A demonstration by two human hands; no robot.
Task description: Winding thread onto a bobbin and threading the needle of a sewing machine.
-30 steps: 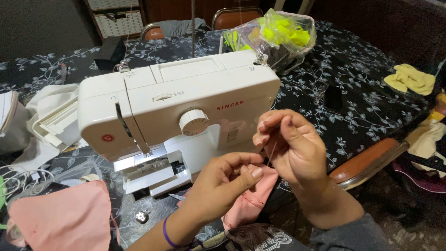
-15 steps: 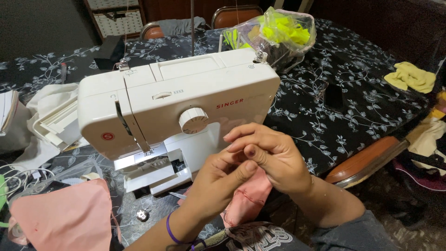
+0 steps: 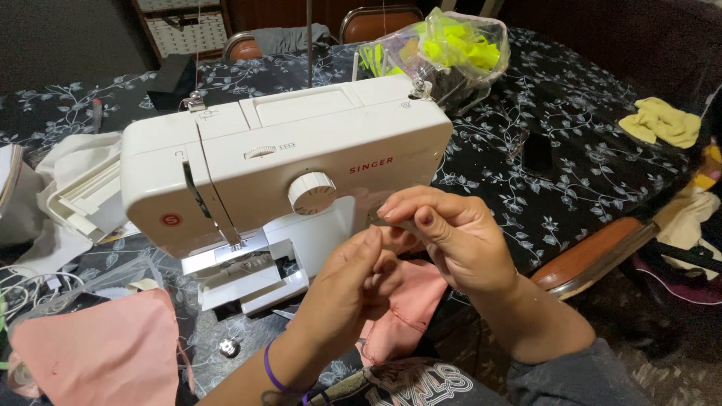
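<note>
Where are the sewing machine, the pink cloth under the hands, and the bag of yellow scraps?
sewing machine (image 3: 301, 143), head view, front of white body.
pink cloth (image 3: 410, 304), head view, middle fold.
bag (image 3: 451, 49), head view, yellow scraps inside.

Counts around the two hands

One white sewing machine (image 3: 286, 169) stands just beyond the left hand (image 3: 342, 289) and right hand (image 3: 451, 237); two pink fabric pieces, one (image 3: 410, 308) under the hands and one (image 3: 101, 353) far to their left; one clear bag of yellow scraps (image 3: 451, 53) well beyond them; one yellow cloth (image 3: 662, 120) far to their right; two chair backs (image 3: 376, 19) behind the worktop (image 3: 571, 143); one small metal bobbin (image 3: 228, 347) left of the left hand.
</note>
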